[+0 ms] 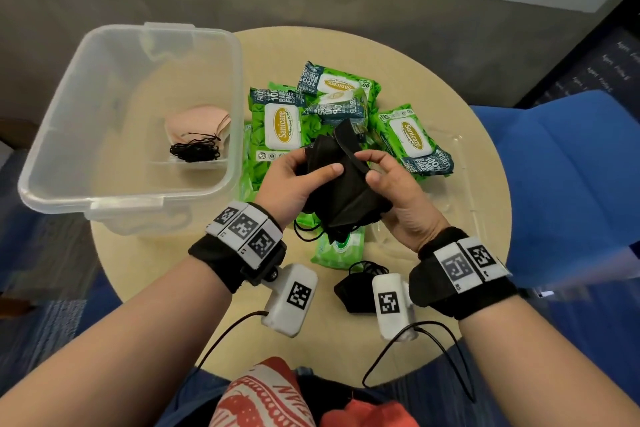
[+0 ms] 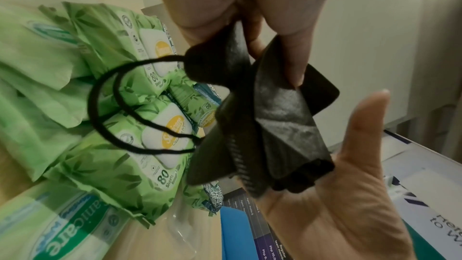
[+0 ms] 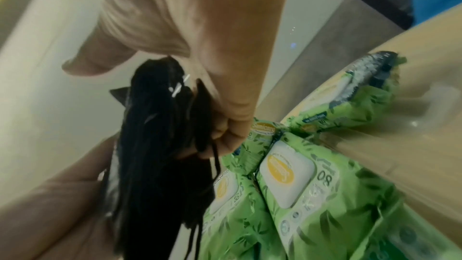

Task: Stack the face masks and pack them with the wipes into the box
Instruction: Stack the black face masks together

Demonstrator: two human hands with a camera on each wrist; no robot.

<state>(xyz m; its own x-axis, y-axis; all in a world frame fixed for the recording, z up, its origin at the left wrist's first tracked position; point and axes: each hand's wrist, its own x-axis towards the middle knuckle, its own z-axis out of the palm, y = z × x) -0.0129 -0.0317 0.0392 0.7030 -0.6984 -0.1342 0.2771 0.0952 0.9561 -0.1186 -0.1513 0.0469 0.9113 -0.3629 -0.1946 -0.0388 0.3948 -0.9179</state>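
I hold a bundle of black face masks (image 1: 341, 184) above the middle of the round table. My left hand (image 1: 311, 177) grips its left side, thumb on top. My right hand (image 1: 375, 168) pinches the right side and upper edge. The bundle's ear loops hang below it. From the left wrist the black masks (image 2: 270, 126) look folded and fanned; from the right wrist the black masks (image 3: 160, 145) are seen edge-on. One more black mask (image 1: 351, 289) lies on the table near me. Several green wipes packs (image 1: 280, 128) are piled behind my hands. The clear plastic box (image 1: 62, 191) stands at the left with pink masks (image 1: 199, 125) inside.
The box's clear lid (image 1: 460, 204) lies on the table (image 1: 485, 156) at the right, partly under the wipes. A blue chair (image 1: 561, 177) stands to the right of the table. The box overhangs the table's left edge.
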